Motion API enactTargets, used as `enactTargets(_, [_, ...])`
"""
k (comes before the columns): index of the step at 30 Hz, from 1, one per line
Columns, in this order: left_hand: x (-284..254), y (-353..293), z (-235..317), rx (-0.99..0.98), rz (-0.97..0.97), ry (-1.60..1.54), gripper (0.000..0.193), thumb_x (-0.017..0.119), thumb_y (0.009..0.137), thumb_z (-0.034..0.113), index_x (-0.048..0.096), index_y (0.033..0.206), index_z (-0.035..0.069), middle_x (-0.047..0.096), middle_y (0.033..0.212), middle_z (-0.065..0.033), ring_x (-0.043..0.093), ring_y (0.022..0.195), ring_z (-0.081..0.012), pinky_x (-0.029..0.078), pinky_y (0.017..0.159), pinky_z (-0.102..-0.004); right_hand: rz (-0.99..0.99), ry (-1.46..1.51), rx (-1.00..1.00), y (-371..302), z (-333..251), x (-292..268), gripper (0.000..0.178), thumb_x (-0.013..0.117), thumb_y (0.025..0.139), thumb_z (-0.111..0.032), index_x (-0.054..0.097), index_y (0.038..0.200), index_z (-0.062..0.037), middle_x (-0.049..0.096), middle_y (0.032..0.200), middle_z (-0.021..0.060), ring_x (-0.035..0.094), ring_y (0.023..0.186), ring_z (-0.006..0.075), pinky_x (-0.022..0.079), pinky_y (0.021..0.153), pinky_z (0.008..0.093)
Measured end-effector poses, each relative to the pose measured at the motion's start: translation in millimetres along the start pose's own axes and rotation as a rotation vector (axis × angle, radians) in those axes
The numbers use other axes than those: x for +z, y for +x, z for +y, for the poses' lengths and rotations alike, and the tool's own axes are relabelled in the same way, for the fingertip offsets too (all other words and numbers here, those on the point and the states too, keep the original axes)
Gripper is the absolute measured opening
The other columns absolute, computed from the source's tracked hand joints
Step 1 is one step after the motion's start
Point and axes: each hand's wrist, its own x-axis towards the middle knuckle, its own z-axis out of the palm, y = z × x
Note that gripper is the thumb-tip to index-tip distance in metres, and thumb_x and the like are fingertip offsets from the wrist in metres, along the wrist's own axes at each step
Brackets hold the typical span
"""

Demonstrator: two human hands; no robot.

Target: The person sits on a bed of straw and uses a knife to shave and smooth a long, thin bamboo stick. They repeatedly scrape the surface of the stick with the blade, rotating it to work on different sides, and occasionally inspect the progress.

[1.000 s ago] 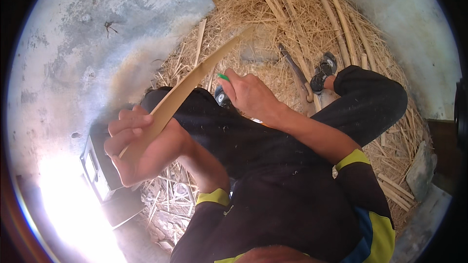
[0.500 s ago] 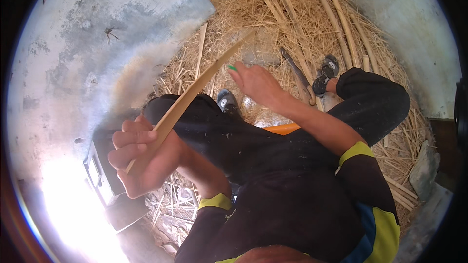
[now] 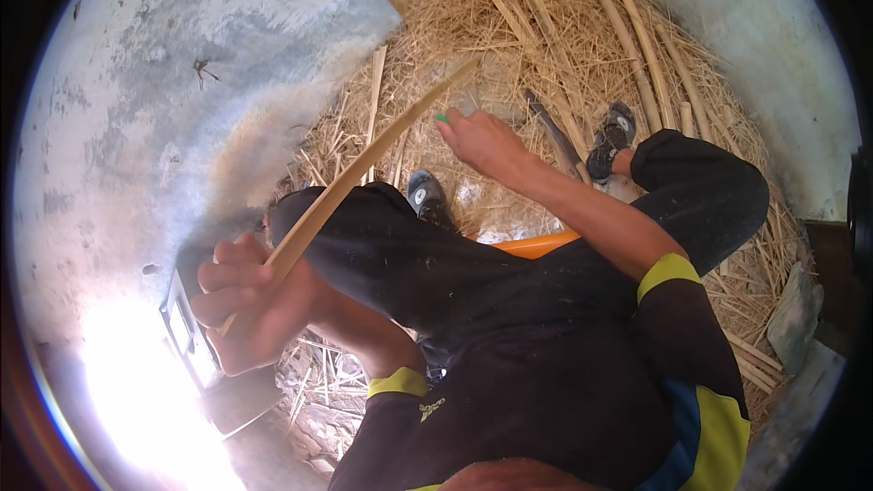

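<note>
Two hands at work over a straw-covered floor (image 3: 473, 27): left hand (image 3: 250, 305) has its fingers curled tight around the lower end of a long split bamboo strip (image 3: 364, 173), which slants up across the raised knee toward the right hand. Right hand (image 3: 482, 141), fingers loosely bent, pinches a small green object (image 3: 442, 117) beside the strip's upper end; a bamboo-pole pile (image 3: 627, 36) lies at the straw's far edge.

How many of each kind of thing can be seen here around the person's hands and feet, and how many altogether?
Bamboo strip held in the left hand: 1
Thick bamboo canes lying on the straw: 4
Shoes: 2
Blade lying on the straw by the right hand: 1
Total: 8
</note>
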Motion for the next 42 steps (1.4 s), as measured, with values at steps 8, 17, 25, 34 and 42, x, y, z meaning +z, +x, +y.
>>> enactTargets(8, [-5.8, 0.1, -8.1, 0.029, 0.132, 0.012, 0.023, 0.039, 0.068, 0.031, 0.039, 0.054, 0.012, 0.032, 0.047, -0.0042, 0.022, 0.043, -0.0109, 0.016, 0.042, -0.0248, -0.007, -0.075, 0.012, 13.9, 7.2, 3.9, 0.037, 0.041, 0.098, -0.032, 0.054, 0.097, 0.0023, 0.061, 0.067, 0.0254, 0.063, 0.069, 0.0427, 0.051, 0.06, 0.0505])
enactTargets(17, [-11.7, 4.9, -1.8, -0.044, 0.092, -0.198, 0.027, 0.041, 0.069, 0.034, 0.039, 0.054, 0.012, 0.034, 0.048, -0.0048, 0.023, 0.043, -0.0112, 0.018, 0.044, -0.0257, -0.049, -0.228, 0.052, 22.7, 37.3, 19.6, 0.032, 0.042, 0.097, -0.024, 0.057, 0.098, 0.0045, 0.065, 0.075, 0.0237, 0.067, 0.072, 0.0383, 0.056, 0.062, 0.0458])
enactTargets(25, [-12.6, 1.4, -13.2, -0.027, -0.212, -0.137, 0.024, 0.039, 0.077, 0.031, 0.044, 0.064, 0.011, 0.04, 0.056, -0.0049, 0.028, 0.051, -0.012, 0.02, 0.047, -0.028, -0.185, -0.29, 0.674, 26.2, 194.2, 44.0, 0.028, 0.048, 0.091, -0.02, 0.064, 0.106, -0.0031, 0.066, 0.1, 0.0201, 0.065, 0.094, 0.0357, 0.053, 0.078, 0.043])
enactTargets(34, [11.1, 3.7, -3.6, 0.101, -0.407, -0.282, 0.03, 0.036, 0.076, 0.028, 0.046, 0.058, 0.006, 0.043, 0.045, -0.0087, 0.028, 0.035, -0.0127, 0.022, 0.039, -0.0256, 0.113, 0.124, -0.007, 5.3, 13.4, -40.2, 0.04, 0.037, 0.099, -0.033, 0.054, 0.097, 0.0027, 0.056, 0.065, 0.0247, 0.059, 0.065, 0.0401, 0.043, 0.06, 0.0475])
enactTargets(42, [7.8, 5.6, -3.2, 0.126, -0.563, -0.326, 0.042, 0.04, 0.084, 0.034, 0.051, 0.061, 0.001, 0.052, 0.047, -0.0145, 0.033, 0.033, -0.0154, 0.021, 0.034, -0.0281, 0.035, 0.053, -0.211, -81.6, -109.3, -55.0, 0.025, 0.048, 0.096, -0.027, 0.049, 0.089, -0.0027, 0.056, 0.054, 0.0174, 0.058, 0.049, 0.0364, 0.045, 0.044, 0.0457])
